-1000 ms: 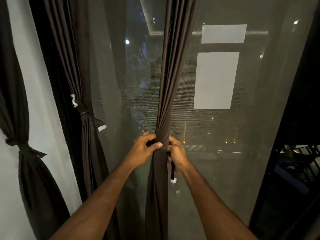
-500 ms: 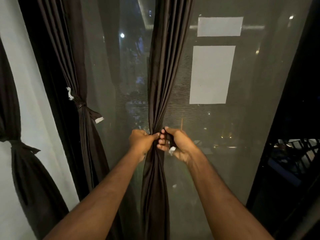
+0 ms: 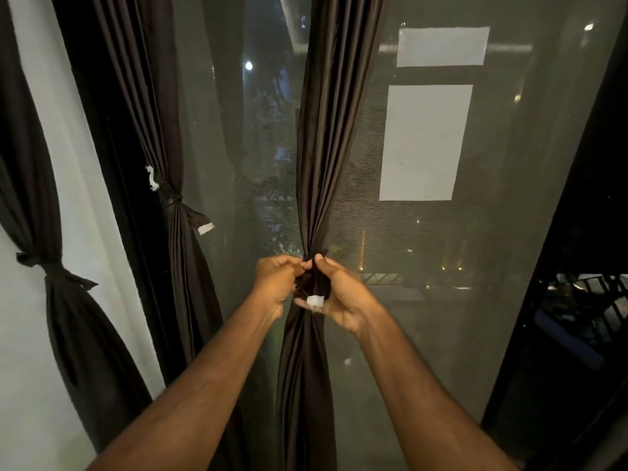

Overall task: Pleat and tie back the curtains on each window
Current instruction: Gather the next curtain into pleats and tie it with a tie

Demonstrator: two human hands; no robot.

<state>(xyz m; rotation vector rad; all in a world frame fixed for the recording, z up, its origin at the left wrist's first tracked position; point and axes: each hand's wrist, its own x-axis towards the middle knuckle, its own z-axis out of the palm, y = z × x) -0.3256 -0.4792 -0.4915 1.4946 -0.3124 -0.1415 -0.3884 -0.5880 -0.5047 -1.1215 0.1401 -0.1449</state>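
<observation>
- Two curtains look finished: the far-left curtain against the wall is knotted at its middle, and the left window curtain is cinched with a white-tipped tie.
- The middle curtain hangs gathered in pleats in front of the window screen; its tie is not yet done.
- The left hand pinches the bunched cloth, while the right hand grips the tie band at the same waist.
- No containers in sight.
</observation>
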